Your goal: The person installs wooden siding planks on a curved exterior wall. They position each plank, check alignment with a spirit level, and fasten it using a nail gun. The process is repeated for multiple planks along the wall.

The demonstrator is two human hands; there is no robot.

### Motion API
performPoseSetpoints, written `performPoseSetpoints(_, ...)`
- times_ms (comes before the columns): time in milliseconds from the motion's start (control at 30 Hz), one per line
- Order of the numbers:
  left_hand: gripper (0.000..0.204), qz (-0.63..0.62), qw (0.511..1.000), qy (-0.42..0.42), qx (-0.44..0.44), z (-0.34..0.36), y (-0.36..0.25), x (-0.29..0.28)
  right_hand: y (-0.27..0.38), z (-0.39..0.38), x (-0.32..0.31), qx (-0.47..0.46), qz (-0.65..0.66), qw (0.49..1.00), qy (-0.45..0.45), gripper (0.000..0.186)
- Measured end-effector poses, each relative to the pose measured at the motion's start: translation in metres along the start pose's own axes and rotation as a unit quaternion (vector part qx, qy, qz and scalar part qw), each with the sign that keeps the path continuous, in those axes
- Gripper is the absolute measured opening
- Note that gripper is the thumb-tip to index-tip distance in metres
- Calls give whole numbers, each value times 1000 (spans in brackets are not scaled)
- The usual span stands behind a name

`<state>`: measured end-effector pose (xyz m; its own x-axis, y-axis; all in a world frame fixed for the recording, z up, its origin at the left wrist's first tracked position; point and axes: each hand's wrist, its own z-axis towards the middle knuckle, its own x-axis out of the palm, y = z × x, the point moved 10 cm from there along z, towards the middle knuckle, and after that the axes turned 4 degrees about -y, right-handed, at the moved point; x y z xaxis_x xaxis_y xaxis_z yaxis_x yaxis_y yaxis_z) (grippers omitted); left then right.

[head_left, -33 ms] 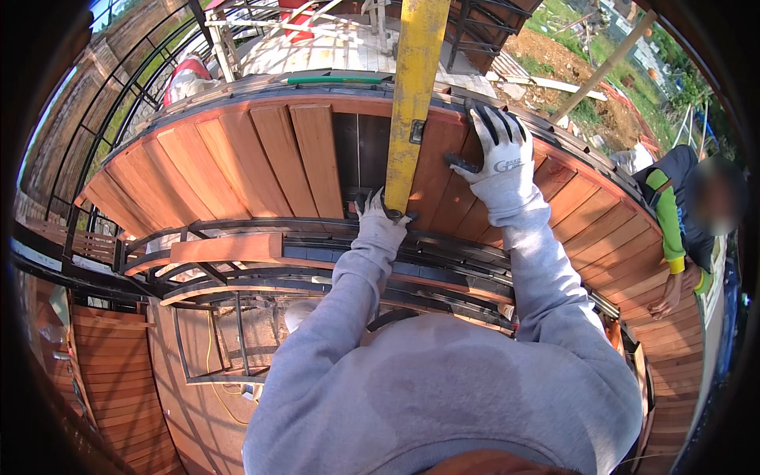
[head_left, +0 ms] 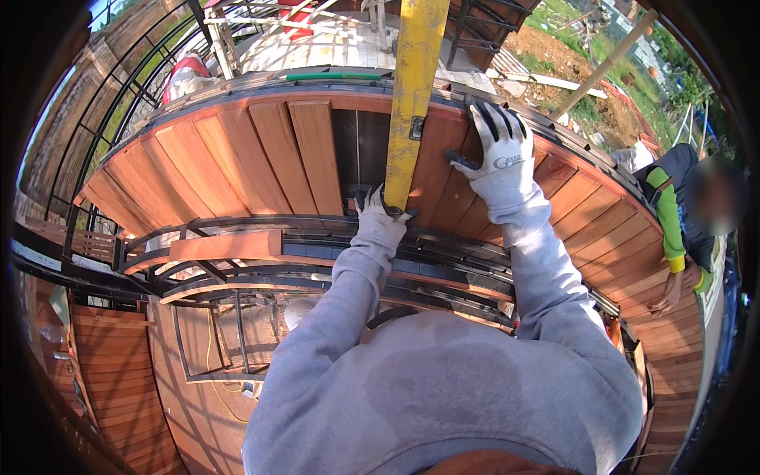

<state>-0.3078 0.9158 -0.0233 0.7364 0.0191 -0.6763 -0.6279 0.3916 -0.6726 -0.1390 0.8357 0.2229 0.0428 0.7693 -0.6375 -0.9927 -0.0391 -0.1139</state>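
Head view, hands unmoved, yellow level unmoved

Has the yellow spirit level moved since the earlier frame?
No visible shift: the yellow spirit level keeps the same gap from the nearest wooden plank on its left.

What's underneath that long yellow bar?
Left of the yellow bar, a dark gap shows beside a wooden board; right of it lies a reddish board. The left hand is at its near end. Whatever lies directly beneath is covered.
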Motion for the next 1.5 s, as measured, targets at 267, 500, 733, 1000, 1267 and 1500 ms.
performPoseSetpoints(267, 78, -118, 993, 25, -5, 10, 12, 7, 3, -3, 4, -22, -12, 999, -20, 84)
performPoseSetpoints(500, 73, -221, 973, -54, 33, 46, -67, -72, -2, -5, 1, -18, -6, 1000, -24, 82)
performPoseSetpoints(733, 50, -93, 993, -33, -60, 47, -79, -98, 0, -2, 3, -18, 7, 999, -35, 82)
performPoseSetpoints(1000, 31, -271, 954, -124, -35, -10, -65, -175, 11, 2, -10, -51, 14, 996, -65, 84)
performPoseSetpoints(1267, 23, -381, 859, -259, -224, -130, 31, -253, 7, -2, -6, -69, -2, 992, -107, 77)
performPoseSetpoints(1500, 30, -356, 794, -369, -327, -182, 151, -272, 11, 1, -5, -71, -8, 991, -109, 78)
